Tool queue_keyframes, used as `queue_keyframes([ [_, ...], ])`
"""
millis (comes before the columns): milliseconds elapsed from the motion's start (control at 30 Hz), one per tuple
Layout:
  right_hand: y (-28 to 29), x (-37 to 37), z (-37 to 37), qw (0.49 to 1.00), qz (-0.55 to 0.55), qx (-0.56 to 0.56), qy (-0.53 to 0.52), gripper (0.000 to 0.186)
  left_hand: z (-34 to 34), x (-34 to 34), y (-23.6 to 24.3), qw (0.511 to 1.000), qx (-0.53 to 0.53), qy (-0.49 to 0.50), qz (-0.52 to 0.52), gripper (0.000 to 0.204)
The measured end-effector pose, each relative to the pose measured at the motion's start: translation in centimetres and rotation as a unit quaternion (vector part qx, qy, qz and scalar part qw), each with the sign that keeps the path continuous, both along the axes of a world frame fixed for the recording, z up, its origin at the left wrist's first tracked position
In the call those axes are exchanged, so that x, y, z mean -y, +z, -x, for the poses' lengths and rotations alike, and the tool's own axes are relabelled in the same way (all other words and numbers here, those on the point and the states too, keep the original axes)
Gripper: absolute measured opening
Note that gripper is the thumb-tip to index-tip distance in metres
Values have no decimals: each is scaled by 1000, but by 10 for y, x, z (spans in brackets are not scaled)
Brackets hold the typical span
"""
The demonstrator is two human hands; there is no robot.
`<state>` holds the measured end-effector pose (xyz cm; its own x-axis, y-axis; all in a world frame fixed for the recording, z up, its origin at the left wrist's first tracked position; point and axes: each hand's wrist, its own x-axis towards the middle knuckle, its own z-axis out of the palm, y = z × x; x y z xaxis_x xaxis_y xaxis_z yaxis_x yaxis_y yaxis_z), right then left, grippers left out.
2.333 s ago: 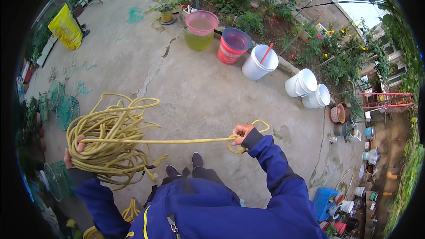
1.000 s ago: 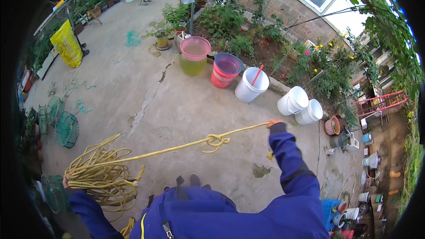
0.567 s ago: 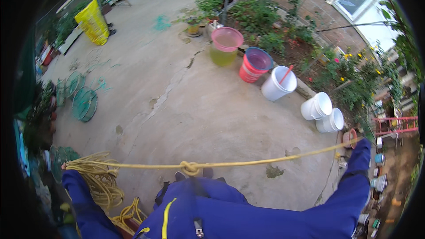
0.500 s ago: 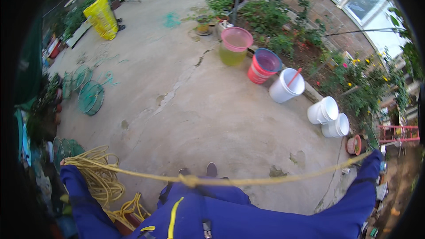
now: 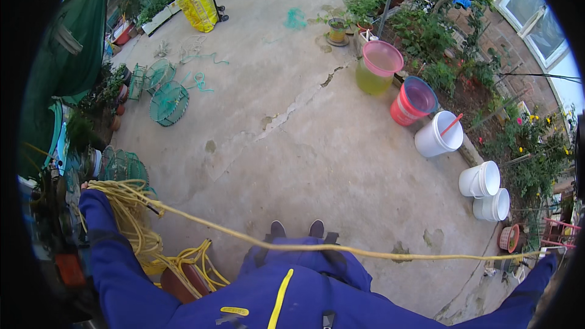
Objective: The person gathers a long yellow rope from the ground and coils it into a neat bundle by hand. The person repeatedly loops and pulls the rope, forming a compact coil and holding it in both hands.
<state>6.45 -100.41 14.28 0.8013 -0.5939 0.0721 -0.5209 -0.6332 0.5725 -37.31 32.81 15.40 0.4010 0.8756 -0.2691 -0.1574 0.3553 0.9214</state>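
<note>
A yellow rope (image 5: 292, 247) runs across in front of my body, sagging slightly, from one outstretched arm to the other. At the left, my left hand (image 5: 86, 185) is closed around a bundle of its hanging loops (image 5: 131, 216); only a little of that hand shows past the blue sleeve. Far out to the right, my right hand (image 5: 546, 253) is closed on the rope's other stretch, mostly hidden by the cuff and the rim of the picture. More yellow rope (image 5: 204, 262) lies in loops over a reddish-brown object (image 5: 186, 280) below the bundle.
Green mesh cage traps (image 5: 169, 103) lie on the concrete at left, another (image 5: 125, 167) beside my left arm. Along the right bed stand a pink-rimmed tub (image 5: 375, 82), a red bucket (image 5: 409, 109) and several white buckets (image 5: 434, 137). A yellow bag (image 5: 196, 3) stands far left.
The view has turned left, so the yard appears shifted right. The knot seen mid-rope no longer shows there. The rope now slopes down from my left hand toward the right.
</note>
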Motion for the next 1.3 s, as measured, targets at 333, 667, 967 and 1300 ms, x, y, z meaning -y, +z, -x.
queue_keyframes([
  [333,-39,-4,-27,999,-10,8,35,29,-8,-47,6,993,-65,-87,-51,38],
  [667,-321,-157,-17,960,-90,-202,171,29,-142,225,70,994,93,-57,-20,28],
  [967,-372,-629,129,626,-588,-328,393,59,-217,340,100,941,201,-263,68,35],
  [1300,-197,-743,98,496,-724,-36,478,49,-261,390,145,892,199,-394,98,45],
])
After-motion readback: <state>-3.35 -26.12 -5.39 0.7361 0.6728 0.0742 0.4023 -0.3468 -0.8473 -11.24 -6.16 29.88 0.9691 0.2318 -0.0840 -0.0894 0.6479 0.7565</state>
